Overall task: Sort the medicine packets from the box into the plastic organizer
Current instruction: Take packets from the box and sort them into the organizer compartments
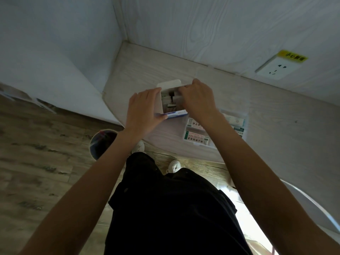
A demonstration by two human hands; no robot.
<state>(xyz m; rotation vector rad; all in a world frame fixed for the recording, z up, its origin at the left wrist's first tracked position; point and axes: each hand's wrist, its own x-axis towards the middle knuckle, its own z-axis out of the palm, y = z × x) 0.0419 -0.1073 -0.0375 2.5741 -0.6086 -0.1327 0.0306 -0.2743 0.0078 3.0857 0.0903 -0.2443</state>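
Observation:
A white box [158, 105] stands open on the table, its lid [170, 83] tipped back and packets showing inside. My left hand [145, 111] lies against the box's left wall. Its thumb and fingers pinch the left end of a blue and white packet [177, 113] that lies across the box's near edge. My right hand [199, 102] reaches down into the box from the right, with its fingertips hidden inside. The clear plastic organizer [245, 119] sits just right of the box, partly under my right forearm. It holds green and white packets [196, 138].
The pale table [276, 129] stands in a corner, with walls behind it and to its left. A wall socket [276, 68] with a yellow label is at the back right. On the wooden floor to the left stands a round bin [102, 142]. A curved white rim [312, 203] shows at lower right.

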